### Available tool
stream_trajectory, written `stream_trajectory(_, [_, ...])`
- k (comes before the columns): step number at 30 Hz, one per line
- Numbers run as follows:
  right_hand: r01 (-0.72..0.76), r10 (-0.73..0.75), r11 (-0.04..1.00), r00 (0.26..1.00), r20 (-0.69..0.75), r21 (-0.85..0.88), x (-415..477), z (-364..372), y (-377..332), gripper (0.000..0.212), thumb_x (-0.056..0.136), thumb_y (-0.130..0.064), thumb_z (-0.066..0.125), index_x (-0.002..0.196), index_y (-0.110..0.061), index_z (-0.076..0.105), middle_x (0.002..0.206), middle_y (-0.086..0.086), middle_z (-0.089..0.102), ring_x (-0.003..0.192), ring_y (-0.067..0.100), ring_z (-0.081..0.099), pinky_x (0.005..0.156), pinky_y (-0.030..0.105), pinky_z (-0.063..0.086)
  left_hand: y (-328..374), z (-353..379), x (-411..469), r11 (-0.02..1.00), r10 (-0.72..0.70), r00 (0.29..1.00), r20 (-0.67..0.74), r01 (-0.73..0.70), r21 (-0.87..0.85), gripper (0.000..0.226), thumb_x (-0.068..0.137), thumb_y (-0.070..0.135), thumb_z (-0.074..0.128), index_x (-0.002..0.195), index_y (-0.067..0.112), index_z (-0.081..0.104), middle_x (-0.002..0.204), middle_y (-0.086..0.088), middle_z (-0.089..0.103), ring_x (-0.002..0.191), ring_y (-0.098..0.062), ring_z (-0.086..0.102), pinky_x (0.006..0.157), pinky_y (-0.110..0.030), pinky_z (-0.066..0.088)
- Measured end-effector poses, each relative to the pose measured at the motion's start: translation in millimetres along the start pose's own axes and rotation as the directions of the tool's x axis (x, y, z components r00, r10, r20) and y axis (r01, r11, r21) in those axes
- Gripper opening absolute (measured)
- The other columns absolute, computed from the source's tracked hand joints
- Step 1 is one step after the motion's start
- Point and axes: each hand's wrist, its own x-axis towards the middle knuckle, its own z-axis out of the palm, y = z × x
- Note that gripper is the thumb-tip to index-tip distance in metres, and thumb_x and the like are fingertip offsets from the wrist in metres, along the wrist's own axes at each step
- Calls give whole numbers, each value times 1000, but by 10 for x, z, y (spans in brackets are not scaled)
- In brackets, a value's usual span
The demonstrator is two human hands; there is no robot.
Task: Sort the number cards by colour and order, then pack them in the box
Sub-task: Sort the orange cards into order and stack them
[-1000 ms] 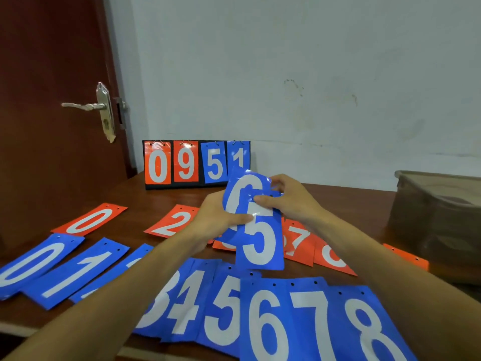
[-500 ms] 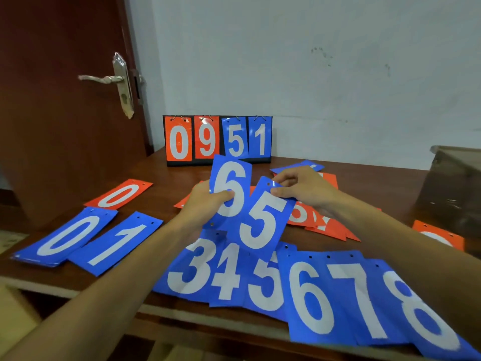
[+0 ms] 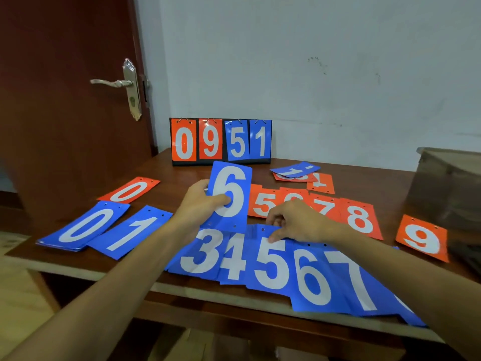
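My left hand (image 3: 201,204) grips a blue 6 card (image 3: 231,196) upright above the table. My right hand (image 3: 296,221) presses the top edge of a blue 5 card (image 3: 270,259) lying in the front blue row, which reads 3, 4, 5, 6, 7. Blue 0 (image 3: 83,226) and blue 1 (image 3: 132,231) lie further left. Behind runs an orange row with 5 (image 3: 263,204), 7, 8 (image 3: 360,218) and 9 (image 3: 423,239); an orange 0 (image 3: 130,190) lies at the left. The box (image 3: 450,188) stands at the right edge.
A flip scoreboard (image 3: 220,142) reading 0951 stands against the wall. A small loose pile of blue and orange cards (image 3: 299,173) lies behind the orange row. The door (image 3: 65,100) with its handle is at the left. The front cards overhang the table edge (image 3: 78,269).
My right hand has laid the blue 5 card down onto the front row. My left hand keeps the blue 6 card raised. The view has shifted right and down.
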Motion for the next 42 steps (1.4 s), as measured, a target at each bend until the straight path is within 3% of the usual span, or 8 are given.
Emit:
stream_trajectory(9, [-50,34,974,997,-76,-220,86,-22,-55,30,76,-38,75,95,-22,59,85,-10,50,77,9,47,58,17,35,-7,84,15,999,27,999,27,-28,35,24,81,13,73,98,20,59,95,-1,71,80,-14,71,55,-22,58])
stream_trajectory(13, [-111,213,964,869,-448,243,119,-147,-46,11,92,-24,57,98,-18,64,94,-3,65,81,9,58,65,13,40,35,91,-39,986,11,993,117,-31,163,26,79,12,74,95,26,58,89,2,69,74,-12,71,50,-19,54])
stream_trajectory(15, [-72,333,859,831,-445,507,107,-288,-70,23,92,-36,56,108,-21,62,101,-5,66,87,8,59,73,20,45,70,113,-74,962,-12,979,204,-44,270,28,77,12,76,95,26,60,93,-1,71,74,-16,72,53,-20,55])
stream_trajectory(21, [-59,202,890,940,-276,452,-52,-423,-84,26,80,-24,75,103,-21,64,97,-4,65,86,11,63,68,21,50,186,363,-97,957,-20,969,247,-53,284,43,73,15,80,111,19,61,96,-8,72,78,-21,73,65,-32,60])
stream_trajectory(28, [-16,535,324,828,-169,946,-432,-529,421,27,76,1,74,96,-6,57,100,18,69,82,26,70,79,42,58,143,891,-160,930,-67,986,155,118,-348,20,82,7,69,99,13,60,102,-10,72,95,-22,70,82,-37,58])
stream_trajectory(32, [-183,488,528,865,-120,829,-790,-578,647,27,76,2,73,88,-12,53,74,3,65,67,15,65,55,24,51,82,1446,-163,944,-23,990,141,68,-324,14,88,5,63,102,7,64,98,-10,74,84,-20,72,67,-29,59])
stream_trajectory(36, [-223,449,680,880,-157,698,-1193,-769,958,35,78,-15,76,107,-16,55,97,3,68,78,14,66,64,28,52,124,1896,-160,980,-45,973,225,87,-177,16,86,5,66,102,6,66,98,-11,73,84,-24,72,68,-35,61])
stream_trajectory(42, [-194,382,833,879,-285,519,-1675,-969,1285,33,78,-3,73,108,-11,63,87,4,66,73,16,63,68,35,54,208,2503,-357,996,-29,883,469,65,-59,22,80,1,71,100,8,64,94,-14,74,78,-22,73,58,-28,59])
